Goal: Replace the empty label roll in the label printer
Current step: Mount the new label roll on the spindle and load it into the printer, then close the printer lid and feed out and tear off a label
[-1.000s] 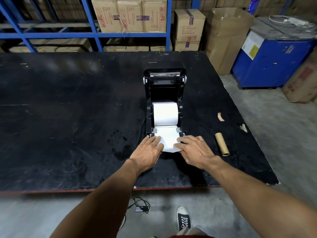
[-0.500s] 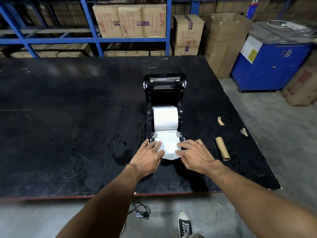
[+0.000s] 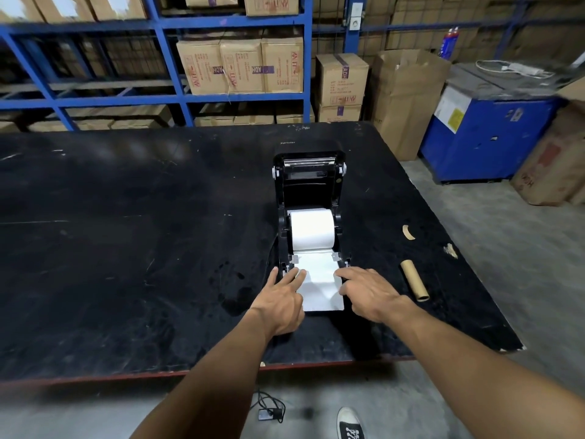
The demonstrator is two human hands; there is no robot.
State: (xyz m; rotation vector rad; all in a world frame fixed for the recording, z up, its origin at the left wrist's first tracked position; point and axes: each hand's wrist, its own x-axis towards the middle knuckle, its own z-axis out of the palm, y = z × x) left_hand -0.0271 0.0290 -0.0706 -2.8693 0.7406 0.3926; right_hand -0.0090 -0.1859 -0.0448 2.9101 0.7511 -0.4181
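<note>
Nearest the camera, on the grey concrete floor, stand one black canvas shoe [image 3: 349,423] with white print and one thin black cable [image 3: 270,408] looped round a small adapter. Two bare forearms reach over one broad, matt black table [image 3: 126,248], scuffed and scratched. The left hand [image 3: 280,299] lies flat and relaxed, its straight fingers pressing the left margin of one white paper strip [image 3: 321,288]. The right hand [image 3: 368,294] grasps nothing either; its loosely bent fingertips touch the strip's right margin. That smooth rectangular strip runs out of the front of one black plastic label printer [image 3: 308,185], between two small grey guide tabs, and its free end lies on the tabletop. Behind it, one full white cylindrical label roll [image 3: 312,230] sits in the printer's bay, with the lid tilted back open. Right of the printer, apart from it, lie one empty brown cardboard core tube [image 3: 414,285] and, further back, one curved cardboard scrap [image 3: 408,232]. Beyond the table rise blue metal shelving [image 3: 164,99] holding three printed cardboard boxes [image 3: 240,66] side by side, one tall open carton [image 3: 408,96] and one blue metal cabinet [image 3: 484,144].
</note>
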